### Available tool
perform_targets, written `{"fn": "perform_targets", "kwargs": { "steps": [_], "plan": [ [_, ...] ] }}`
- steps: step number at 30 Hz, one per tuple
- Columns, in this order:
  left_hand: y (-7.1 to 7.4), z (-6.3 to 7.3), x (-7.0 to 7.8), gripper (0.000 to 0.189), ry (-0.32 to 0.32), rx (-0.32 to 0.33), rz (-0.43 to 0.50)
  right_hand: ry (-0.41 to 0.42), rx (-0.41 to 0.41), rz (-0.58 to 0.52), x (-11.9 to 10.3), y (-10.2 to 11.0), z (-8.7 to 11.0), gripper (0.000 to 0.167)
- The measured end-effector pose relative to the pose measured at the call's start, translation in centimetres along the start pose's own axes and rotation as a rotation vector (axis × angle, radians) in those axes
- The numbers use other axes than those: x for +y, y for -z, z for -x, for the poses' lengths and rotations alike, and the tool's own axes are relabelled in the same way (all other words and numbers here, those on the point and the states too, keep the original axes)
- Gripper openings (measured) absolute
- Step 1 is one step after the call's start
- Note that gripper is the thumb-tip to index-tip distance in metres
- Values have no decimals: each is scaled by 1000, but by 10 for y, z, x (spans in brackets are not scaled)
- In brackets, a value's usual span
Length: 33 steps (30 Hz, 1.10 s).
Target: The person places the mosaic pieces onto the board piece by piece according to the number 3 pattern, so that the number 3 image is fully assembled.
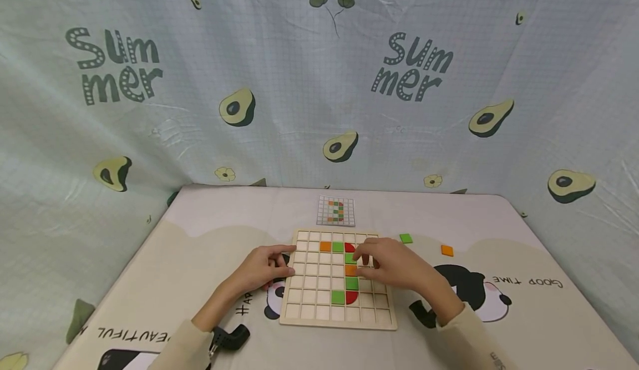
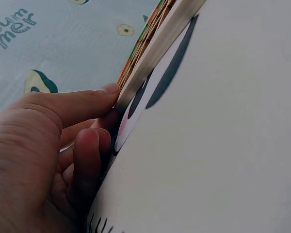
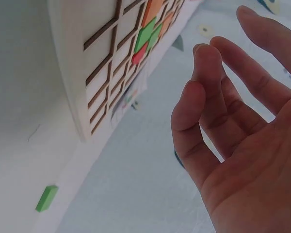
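A wooden grid board (image 1: 314, 315) lies on the table, with orange, green and red tiles set in its cells. A column of green and orange tiles runs down from a red rounded tile (image 1: 349, 247); another red rounded tile (image 1: 351, 297) sits lower, beside a green tile (image 1: 338, 297). My left hand (image 1: 262, 267) touches the board's left edge with its fingertips; in the left wrist view one fingertip (image 2: 111, 88) rests against the wooden rim. Over the board's right half is my right hand (image 1: 391, 262), its fingers loosely bent with nothing between them in the right wrist view.
A small printed card (image 1: 335, 210) with a coloured grid pattern lies behind the board. To the right are a loose green tile (image 1: 406, 238) and a loose orange tile (image 1: 446, 250). A printed cloth (image 1: 279, 153) hangs behind the table.
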<state>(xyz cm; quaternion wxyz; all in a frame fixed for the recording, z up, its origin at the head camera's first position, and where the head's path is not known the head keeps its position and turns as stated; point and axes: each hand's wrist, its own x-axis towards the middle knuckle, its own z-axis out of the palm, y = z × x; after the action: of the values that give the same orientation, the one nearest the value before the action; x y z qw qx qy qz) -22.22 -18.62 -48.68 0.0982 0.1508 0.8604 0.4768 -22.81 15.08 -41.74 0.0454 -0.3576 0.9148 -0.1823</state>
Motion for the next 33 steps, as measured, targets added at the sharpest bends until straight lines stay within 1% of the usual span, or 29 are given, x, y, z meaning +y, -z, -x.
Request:
{"fn": "perform_targets", "kwargs": {
  "steps": [7, 13, 19, 26, 30, 33],
  "plan": [
    [0, 0, 1, 59, -5, 1, 2, -26, -4, -30, 13, 7, 2, 22],
    [0, 0, -1, 59, -4, 2, 8, -58, 24, -39, 23, 14, 7, 23],
    [0, 0, 0, 59, -1, -1, 16, -64, 68, -42, 45, 25, 20, 22],
    [1, -1, -1, 59, 2, -3, 23, -110, 88, -64, 71, 40, 41, 22],
    [0, -2, 0, 60, 6, -8, 20, -135, 94, -52, 87, 44, 53, 23],
    [0, -2, 0, 60, 12, -7, 26, -162, 99, -32, 97, 45, 58, 24]
  ]
}}
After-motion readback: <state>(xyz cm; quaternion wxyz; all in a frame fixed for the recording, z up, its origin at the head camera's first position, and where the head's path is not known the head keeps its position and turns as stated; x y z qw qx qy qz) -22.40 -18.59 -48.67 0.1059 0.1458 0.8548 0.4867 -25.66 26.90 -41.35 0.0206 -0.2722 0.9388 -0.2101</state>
